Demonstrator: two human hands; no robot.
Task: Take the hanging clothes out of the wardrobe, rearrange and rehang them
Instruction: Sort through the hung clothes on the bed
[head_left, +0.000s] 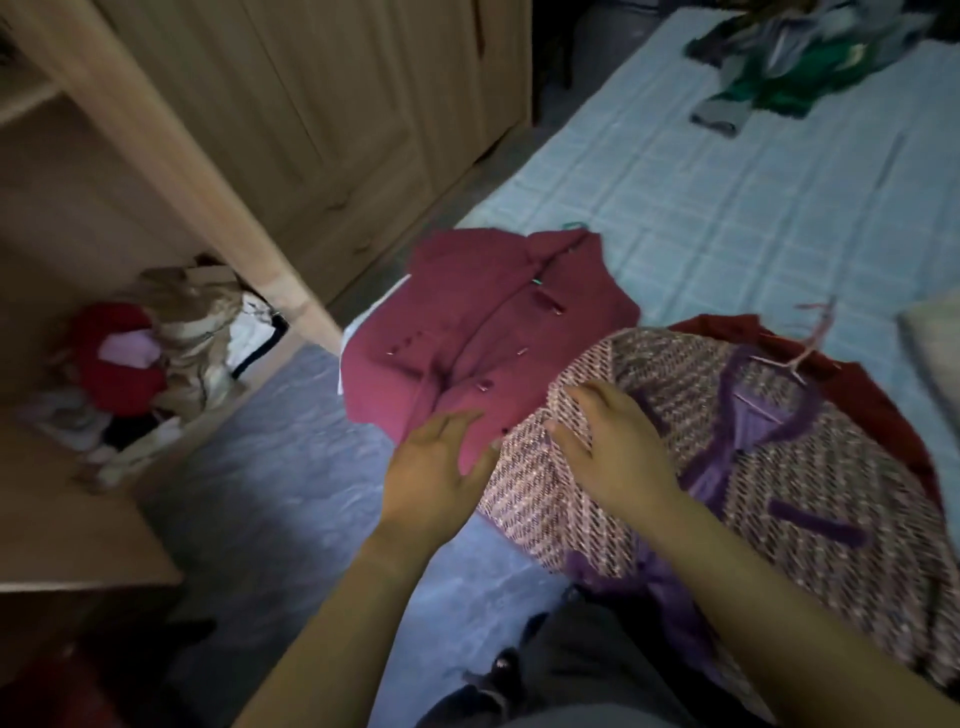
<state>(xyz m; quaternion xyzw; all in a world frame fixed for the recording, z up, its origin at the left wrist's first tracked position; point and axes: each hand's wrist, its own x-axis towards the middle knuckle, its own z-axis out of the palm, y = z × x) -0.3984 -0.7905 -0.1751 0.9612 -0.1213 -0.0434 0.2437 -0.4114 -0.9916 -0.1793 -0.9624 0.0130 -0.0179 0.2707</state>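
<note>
Sorting on the bed (727, 208), centre frame: left hand (441, 457) spread flat on magenta jacket (488, 332), right hand (608, 441) flat on tweed jacket (779, 467), lower right. Likely next: grip its hanger (813, 338) and carry it to the wardrobe (337, 104), upper left.

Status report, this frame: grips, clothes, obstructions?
Left grip rests on maroon buttoned jacket. Right grip flat on pink-purple tweed jacket, pink hanger inside. Nothing blocking.

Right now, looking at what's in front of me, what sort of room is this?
Most likely a bedroom: a bed with a pale blue checked cover, wooden wardrobe doors beside it, and a maroon jacket and a purple patterned jacket laid on the bed.
</note>
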